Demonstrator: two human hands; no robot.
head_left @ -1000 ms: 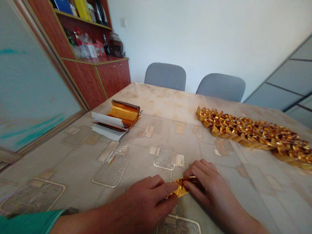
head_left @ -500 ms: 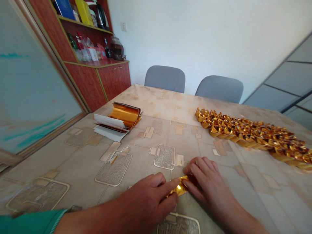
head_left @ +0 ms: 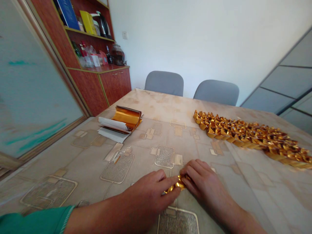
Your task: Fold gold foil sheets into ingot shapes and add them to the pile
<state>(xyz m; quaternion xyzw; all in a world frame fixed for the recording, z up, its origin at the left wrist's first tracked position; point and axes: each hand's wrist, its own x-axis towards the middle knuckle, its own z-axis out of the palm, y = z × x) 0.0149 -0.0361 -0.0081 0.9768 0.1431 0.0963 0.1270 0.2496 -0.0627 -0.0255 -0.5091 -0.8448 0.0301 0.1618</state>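
Pinching gold foil piece (head_left: pixel 176 186) between left hand (head_left: pixel 146 191) and right hand (head_left: pixel 206 185)

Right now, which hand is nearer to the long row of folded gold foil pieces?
Right. The right hand sits in front of the gold foil row; the left hand lies farther from it.

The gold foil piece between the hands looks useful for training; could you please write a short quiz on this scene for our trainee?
1. True or false: the left hand and the right hand both touch the gold foil piece.
2. On which side of the table cover, in this view, lie the folded gold foil shapes: left or right?
3. Fill in the colour: the sheets curled beside the gold foil booklet are ___.

Key: 1 true; 2 right; 3 white.
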